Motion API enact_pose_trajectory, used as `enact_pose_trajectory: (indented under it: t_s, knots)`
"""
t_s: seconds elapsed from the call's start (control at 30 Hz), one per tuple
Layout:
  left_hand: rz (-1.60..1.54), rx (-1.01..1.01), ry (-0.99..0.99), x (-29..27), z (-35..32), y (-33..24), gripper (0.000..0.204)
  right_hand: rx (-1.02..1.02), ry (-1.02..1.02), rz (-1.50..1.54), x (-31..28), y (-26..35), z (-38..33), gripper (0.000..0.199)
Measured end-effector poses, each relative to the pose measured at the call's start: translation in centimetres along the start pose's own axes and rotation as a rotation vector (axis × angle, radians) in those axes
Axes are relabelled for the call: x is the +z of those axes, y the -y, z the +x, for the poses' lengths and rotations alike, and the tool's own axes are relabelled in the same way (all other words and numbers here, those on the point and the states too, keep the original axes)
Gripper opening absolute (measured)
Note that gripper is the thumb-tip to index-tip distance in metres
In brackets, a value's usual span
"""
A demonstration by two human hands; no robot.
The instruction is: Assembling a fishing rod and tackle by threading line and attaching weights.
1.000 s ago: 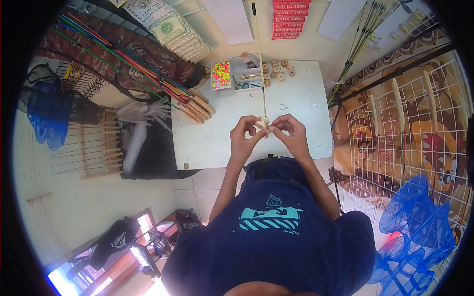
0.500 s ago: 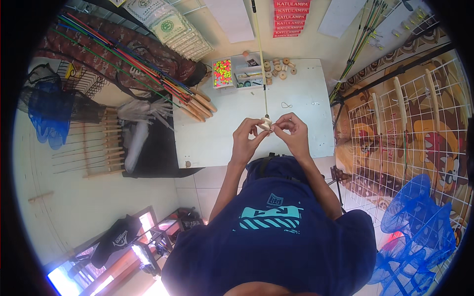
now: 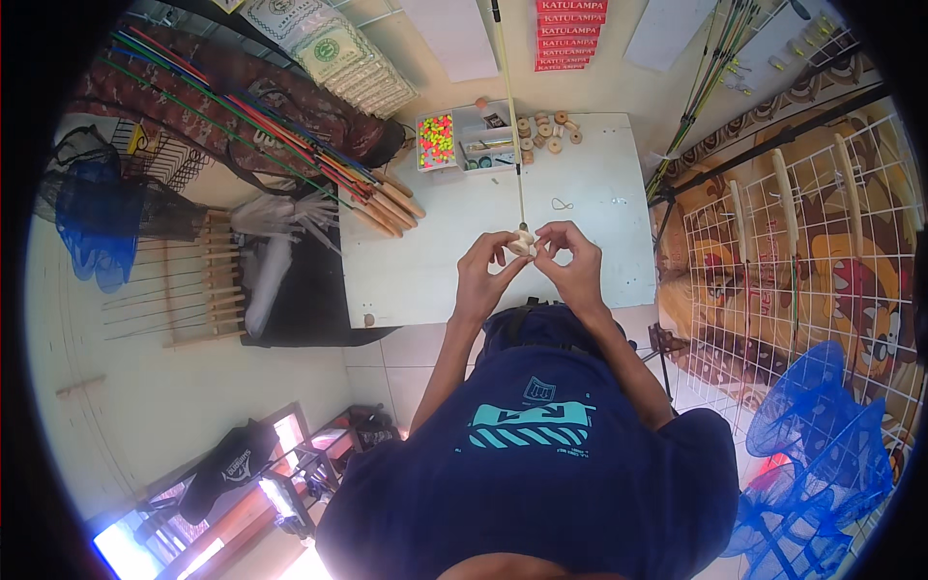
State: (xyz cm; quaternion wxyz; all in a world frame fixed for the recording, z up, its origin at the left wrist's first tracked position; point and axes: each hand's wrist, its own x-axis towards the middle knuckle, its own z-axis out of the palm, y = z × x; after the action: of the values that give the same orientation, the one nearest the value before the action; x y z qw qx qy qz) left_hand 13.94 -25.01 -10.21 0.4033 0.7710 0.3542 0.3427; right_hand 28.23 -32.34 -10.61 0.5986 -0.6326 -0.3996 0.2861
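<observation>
Spool (image 3: 520, 242), in the head view, small, pale and waisted, held up between both hands over the near middle of the surface (image 3: 435, 280). Likely light and stiff, probably wooden or hard plastic, not fragile, but easy to roll or twist between fingertips because of the round shape. Best held by the flared rims at either end, leaving the narrow waist free. Just beyond on the far side, near end of a slim yellowish rod (image 3: 520, 198); cannot tell whether joined to the spool or merely close behind.

Left hand (image 3: 479, 271): grasping the spool from the left, forefinger above and thumb below, both bent inward. Right hand (image 3: 572, 271): thumb and forefinger pinched together at the right side, seemingly on the rim, in a rounded ring; any fine line there too small to make out. Both wrists raised, forearms angled inward from the near side.

Farther off on the surface, a thin loop (image 3: 566, 205) right of the rod, a cluster of wooden spools (image 3: 555, 146), and a divided box (image 3: 468, 118) with bright beads (image 3: 435, 140).
</observation>
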Motion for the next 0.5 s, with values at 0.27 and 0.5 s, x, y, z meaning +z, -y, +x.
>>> enact_pose_trajectory:
  t_s: [0.27,0.5]
  knots:
    - [-0.067,-0.055,-0.023,-0.15,-0.18,0.67,0.037,-0.047,0.019,-0.153,-0.38,0.13,0.15,0.02]
    - [-0.015,-0.046,-0.029,-0.19,-0.16,0.39,0.036,0.072,0.052,0.016,-0.41,-0.25,0.2,0.016]
